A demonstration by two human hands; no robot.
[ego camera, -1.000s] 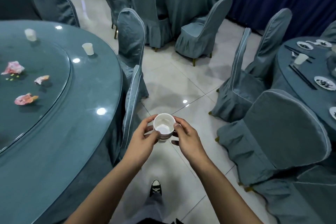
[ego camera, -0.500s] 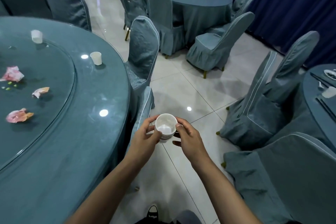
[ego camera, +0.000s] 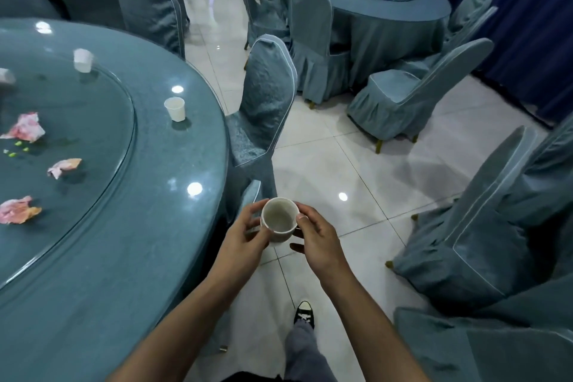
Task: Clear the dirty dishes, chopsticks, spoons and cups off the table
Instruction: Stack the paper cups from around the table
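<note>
Still carrying cups, the person closes on the round table's next one.

Head view: the left hand (ego camera: 245, 237) and right hand (ego camera: 317, 240) both curl their fingers round the nested white cups (ego camera: 279, 220), held over the floor just off the round table (ego camera: 133, 257). Since a second ago the view has swung toward that table, and the paper cup (ego camera: 175, 108) near its edge sits closer, likely next to collect. A second cup (ego camera: 83, 60) stands farther back on the glass turntable (ego camera: 93, 108), where crumpled napkins (ego camera: 24, 129) lie. A covered chair (ego camera: 268, 96) stands against the table just beyond the near cup, so reaching may mean leaning beside it.
</note>
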